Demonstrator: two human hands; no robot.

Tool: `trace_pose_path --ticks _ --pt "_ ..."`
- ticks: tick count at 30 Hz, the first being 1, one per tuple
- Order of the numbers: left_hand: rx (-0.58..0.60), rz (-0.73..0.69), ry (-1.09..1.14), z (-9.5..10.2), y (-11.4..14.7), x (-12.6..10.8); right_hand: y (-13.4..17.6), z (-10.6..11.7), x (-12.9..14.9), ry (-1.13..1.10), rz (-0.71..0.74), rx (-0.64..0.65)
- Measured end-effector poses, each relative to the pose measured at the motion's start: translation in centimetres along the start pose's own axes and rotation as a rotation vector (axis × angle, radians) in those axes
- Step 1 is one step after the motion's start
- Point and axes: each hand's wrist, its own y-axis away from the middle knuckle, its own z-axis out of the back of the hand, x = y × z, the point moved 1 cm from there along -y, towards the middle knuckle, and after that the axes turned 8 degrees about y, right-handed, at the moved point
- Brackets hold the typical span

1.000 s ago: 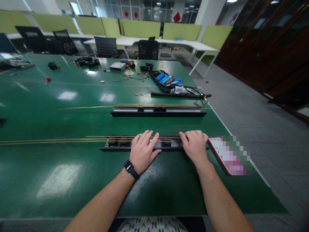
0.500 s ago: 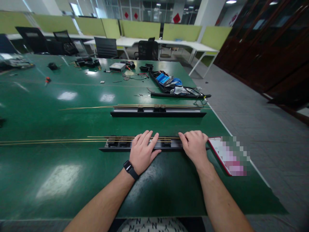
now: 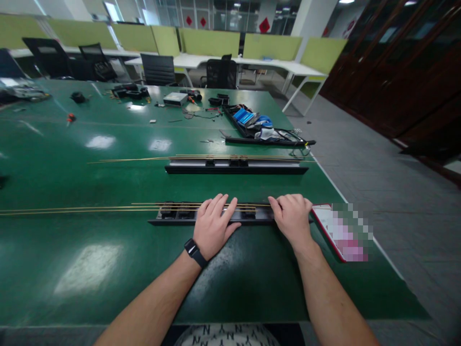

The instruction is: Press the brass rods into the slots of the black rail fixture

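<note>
A dark channel-shaped rail (image 3: 173, 222) lies crosswise before me, with black blocks (image 3: 186, 209) seated in it. Thin brass rods (image 3: 90, 209) run along its top, and two extend far to the left. My left hand (image 3: 214, 223), with a black watch at the wrist, rests flat over the rail and rods, fingers spread. Toward the rail's right end, my right hand (image 3: 292, 216) is curled closed around a rod, thumb pointing left; its fingertips are partly hidden. A second rail (image 3: 236, 170) with blocks and brass rods lies parallel, farther back.
A red-edged phone (image 3: 338, 235), partly pixelated, lies just right of my right hand. Behind the rails sits a black tray (image 3: 234, 122) with blue items and cables. A silver box (image 3: 175, 99) and black parts (image 3: 131, 92) stand farther back on the green table (image 3: 126, 278).
My right hand has shifted very slightly to the right. My left hand stays in place on the rail, and the other things look unchanged.
</note>
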Motion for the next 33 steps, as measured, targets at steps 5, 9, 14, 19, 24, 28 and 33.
trace_pose_path --ticks 5,9,14,19,24,28,33 --pt "0.001 0.002 0.001 -0.1 0.01 0.07 0.22 0.05 0.34 -0.11 0.03 0.012" --pt "-0.001 0.0 0.001 -0.05 -0.06 0.01 0.11 0.07 0.41 -0.072 0.038 0.026" --pt "-0.001 0.002 0.005 -0.06 -0.03 0.0 -0.04 0.16 0.06 0.008 0.016 0.016" --pt "-0.001 0.003 0.008 -0.11 -0.02 0.03 0.11 0.12 0.05 -0.055 0.008 0.011" --pt "0.004 0.005 0.01 -0.08 -0.07 0.01 0.13 -0.05 0.14 -0.083 0.029 0.008" --pt "0.002 -0.001 0.009 -0.06 -0.01 0.06 0.0 0.09 0.11 -0.004 0.02 0.013" --pt "0.004 -0.001 0.01 -0.05 0.0 0.05 0.02 0.22 0.03 -0.018 -0.012 0.028"
